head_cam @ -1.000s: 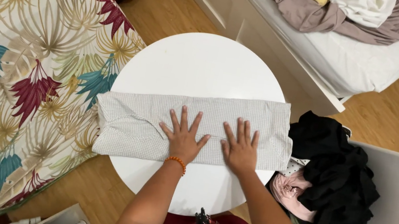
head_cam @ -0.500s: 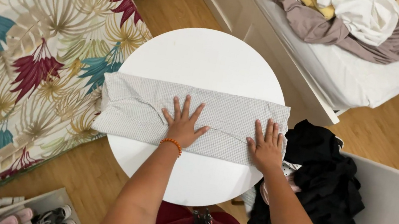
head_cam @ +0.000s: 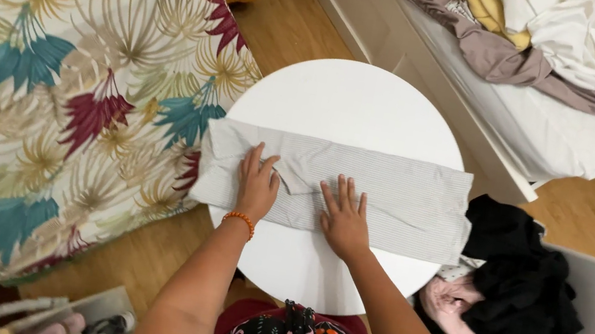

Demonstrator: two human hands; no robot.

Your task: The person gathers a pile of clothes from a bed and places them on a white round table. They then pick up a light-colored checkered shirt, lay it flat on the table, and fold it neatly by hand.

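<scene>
A folded grey striped cloth [head_cam: 358, 189] is laid across the middle of the round white tabletop [head_cam: 349, 99], its ends reaching the left and right edges. It is pressed flat by the left hand [head_cam: 257, 184] and right hand [head_cam: 344, 217], fingers spread, nothing clutched. Smoothing seems to be in hand; a fold is probably called for next. Dark clothes [head_cam: 517, 300] are piled off the right edge.

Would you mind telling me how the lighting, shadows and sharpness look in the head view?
Head view: soft, even light; no glare on the white round table; faint shadows under the left hand and right hand on the grey striped cloth; centre sharp, edges bowed slightly.
</scene>
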